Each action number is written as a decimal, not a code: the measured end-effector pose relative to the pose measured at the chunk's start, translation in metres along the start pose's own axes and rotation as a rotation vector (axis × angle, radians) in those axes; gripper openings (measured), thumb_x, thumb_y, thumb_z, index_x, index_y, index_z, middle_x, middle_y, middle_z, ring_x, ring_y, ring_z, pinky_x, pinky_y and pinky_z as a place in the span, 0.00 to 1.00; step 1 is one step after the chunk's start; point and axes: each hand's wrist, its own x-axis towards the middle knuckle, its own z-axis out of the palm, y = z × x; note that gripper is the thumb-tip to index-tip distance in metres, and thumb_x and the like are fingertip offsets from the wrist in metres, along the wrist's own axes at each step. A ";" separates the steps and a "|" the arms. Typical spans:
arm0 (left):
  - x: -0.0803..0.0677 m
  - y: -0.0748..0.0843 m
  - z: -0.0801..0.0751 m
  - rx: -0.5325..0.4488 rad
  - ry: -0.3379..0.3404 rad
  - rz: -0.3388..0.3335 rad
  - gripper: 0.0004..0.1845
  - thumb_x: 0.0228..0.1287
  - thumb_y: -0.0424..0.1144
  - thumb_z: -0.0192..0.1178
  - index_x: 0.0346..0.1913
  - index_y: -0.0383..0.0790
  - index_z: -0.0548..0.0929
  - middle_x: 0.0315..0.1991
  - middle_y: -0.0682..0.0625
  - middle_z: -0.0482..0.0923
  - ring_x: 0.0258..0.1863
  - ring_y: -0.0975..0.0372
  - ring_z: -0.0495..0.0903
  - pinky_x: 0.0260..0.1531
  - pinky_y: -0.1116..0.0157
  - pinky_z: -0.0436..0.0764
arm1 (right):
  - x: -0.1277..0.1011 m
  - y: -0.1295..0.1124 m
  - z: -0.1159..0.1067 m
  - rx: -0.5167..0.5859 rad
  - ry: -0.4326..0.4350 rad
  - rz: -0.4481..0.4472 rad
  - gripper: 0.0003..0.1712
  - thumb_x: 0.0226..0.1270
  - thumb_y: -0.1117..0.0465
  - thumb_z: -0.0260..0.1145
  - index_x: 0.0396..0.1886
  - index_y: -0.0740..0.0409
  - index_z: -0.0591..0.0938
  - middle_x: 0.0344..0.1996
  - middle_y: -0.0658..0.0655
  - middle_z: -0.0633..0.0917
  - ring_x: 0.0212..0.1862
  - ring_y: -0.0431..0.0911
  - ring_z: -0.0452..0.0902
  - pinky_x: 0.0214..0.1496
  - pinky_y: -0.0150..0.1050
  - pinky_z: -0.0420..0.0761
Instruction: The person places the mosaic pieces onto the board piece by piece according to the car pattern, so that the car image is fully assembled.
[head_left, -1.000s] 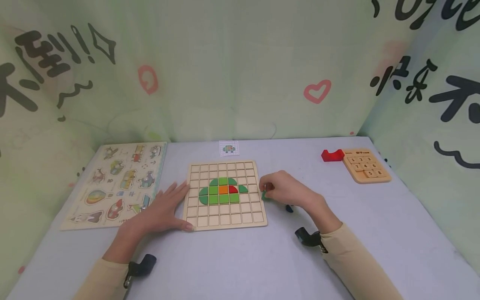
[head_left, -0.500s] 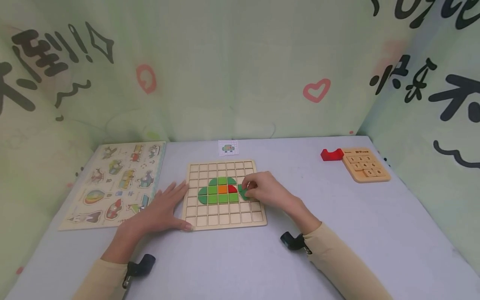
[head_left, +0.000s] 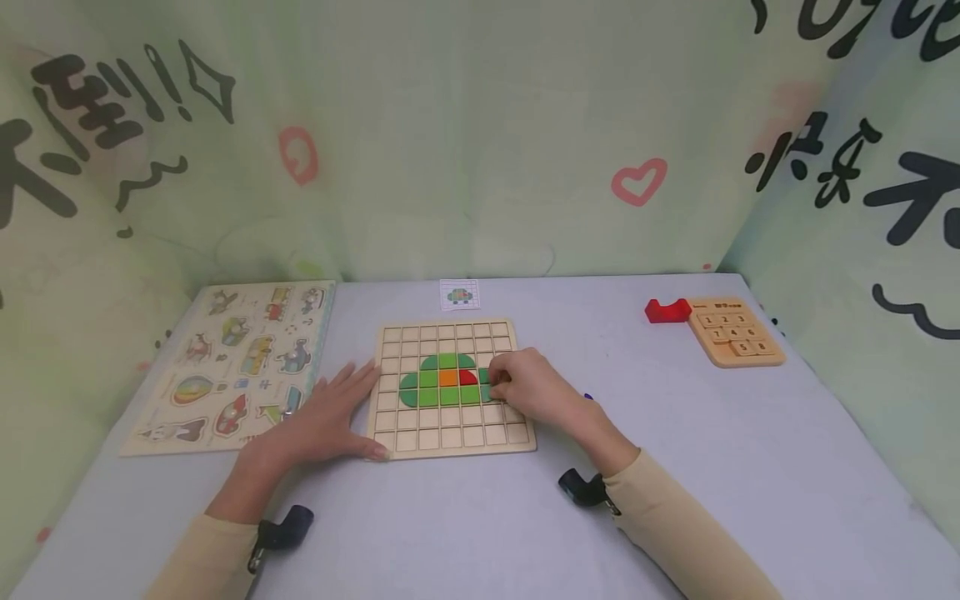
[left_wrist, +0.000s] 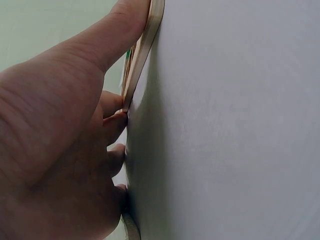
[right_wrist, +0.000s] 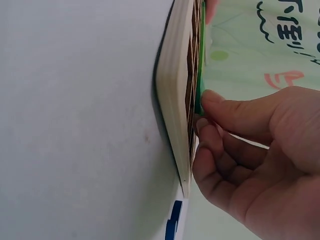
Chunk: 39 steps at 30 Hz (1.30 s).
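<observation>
My left hand [head_left: 326,421] rests with spread, straight fingers along the left edge of a wooden grid board [head_left: 450,442]; its thumb lies on the near left corner, as the left wrist view [left_wrist: 55,110] shows the hand from below. On the board is a pattern of green square tiles [head_left: 448,395] and rounded ones, with an orange tile [head_left: 447,377] and a red tile [head_left: 467,377]. At the pattern's right end my right hand [head_left: 532,385] holds a green tile [head_left: 485,393] down at the board between thumb and curled fingers. The fingers partly cover that tile.
A small pattern card [head_left: 459,295] lies behind the board. To the left is a picture puzzle board [head_left: 232,367]. A red piece [head_left: 667,311] and a wooden number board [head_left: 735,332] lie at the back right. Blue pieces [right_wrist: 173,220] lie beside the grid board, near my right wrist.
My right hand has brought the green tile leftward from beside the board onto the grid and lowered it below the rounded green tile. My left hand has stayed in place.
</observation>
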 end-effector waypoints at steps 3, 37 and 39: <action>0.001 -0.001 0.001 0.002 -0.001 -0.002 0.70 0.37 0.72 0.71 0.80 0.42 0.50 0.82 0.46 0.46 0.81 0.43 0.40 0.76 0.35 0.41 | -0.001 -0.002 0.000 -0.023 -0.007 -0.008 0.05 0.63 0.68 0.69 0.38 0.57 0.86 0.25 0.51 0.82 0.28 0.43 0.72 0.32 0.34 0.74; -0.001 0.002 -0.002 0.013 0.000 0.003 0.69 0.40 0.72 0.71 0.79 0.40 0.50 0.81 0.44 0.46 0.80 0.41 0.41 0.75 0.34 0.43 | -0.005 0.005 -0.026 -0.056 -0.063 -0.016 0.15 0.66 0.70 0.63 0.50 0.58 0.87 0.40 0.52 0.87 0.36 0.44 0.75 0.36 0.33 0.77; -0.001 0.002 -0.002 0.013 -0.002 0.003 0.69 0.39 0.72 0.71 0.79 0.40 0.50 0.81 0.45 0.46 0.80 0.41 0.41 0.75 0.34 0.42 | -0.006 0.008 -0.033 -0.071 -0.051 -0.010 0.15 0.66 0.69 0.63 0.49 0.58 0.87 0.39 0.53 0.87 0.37 0.45 0.75 0.37 0.33 0.78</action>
